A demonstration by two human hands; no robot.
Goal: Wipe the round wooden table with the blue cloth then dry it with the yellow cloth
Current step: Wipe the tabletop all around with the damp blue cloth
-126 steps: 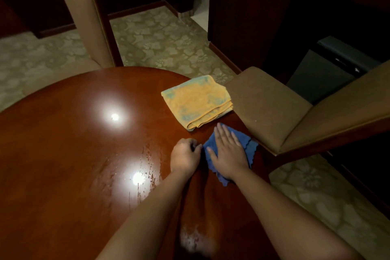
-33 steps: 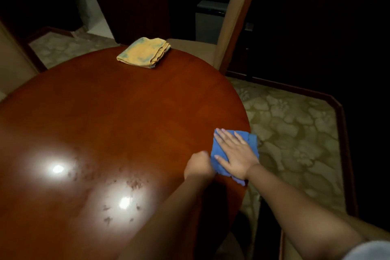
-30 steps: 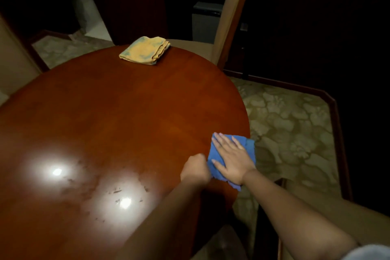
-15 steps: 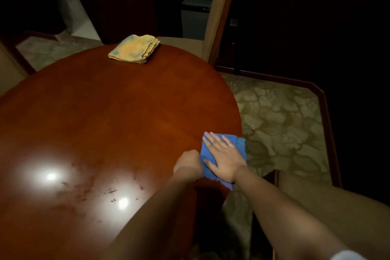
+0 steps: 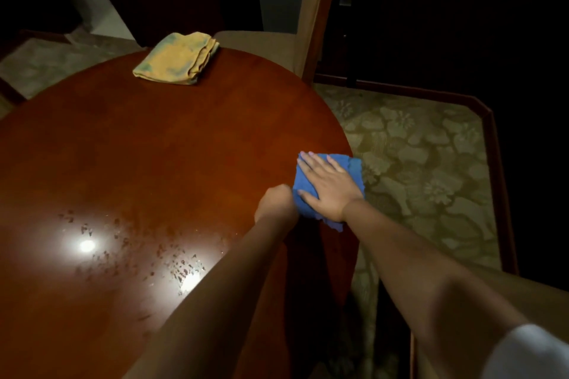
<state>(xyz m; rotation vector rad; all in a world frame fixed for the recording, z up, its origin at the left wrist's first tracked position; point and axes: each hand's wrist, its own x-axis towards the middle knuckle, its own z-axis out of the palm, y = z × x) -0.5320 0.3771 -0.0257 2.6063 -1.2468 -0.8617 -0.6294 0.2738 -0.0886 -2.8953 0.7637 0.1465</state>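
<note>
The round wooden table (image 5: 154, 163) fills the left of the view, glossy, with wet streaks and two lamp reflections near its front. My right hand (image 5: 328, 184) lies flat with straight fingers on the blue cloth (image 5: 354, 169), pressing it on the table's right edge. Part of the cloth hangs over that edge. My left hand (image 5: 275, 201) is curled into a fist at the cloth's left edge and seems to grip it there. The folded yellow cloth (image 5: 177, 58), stained greenish, rests at the table's far edge.
A beige upholstered chair (image 5: 308, 24) stands behind the table at the far right. Patterned carpet (image 5: 415, 163) with a wooden border lies to the right. A second beige chair (image 5: 523, 292) shows at the lower right.
Both hands and the blue cloth have travelled along the table's right rim, away from the yellow cloth, which now lies far off. In the last half second they stayed almost in place.
</note>
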